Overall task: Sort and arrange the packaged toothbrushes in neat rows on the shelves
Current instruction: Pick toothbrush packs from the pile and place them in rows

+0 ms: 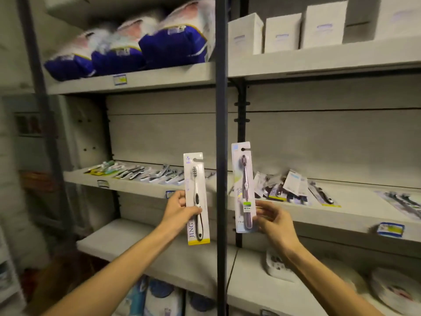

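A: How are the arms set?
B: Both bare forearms reach forward and up; the left hand (181, 207) is curled closed, thumb across the front.
A: The other?
B: The right hand (272, 218) pinches, fingers (262, 207) bent; wrists level, apart.

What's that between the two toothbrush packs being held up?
In the head view, a dark vertical shelf post stands between the left pack and the right pack.

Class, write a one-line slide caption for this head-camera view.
Left hand and right hand each hold up a packaged toothbrush.
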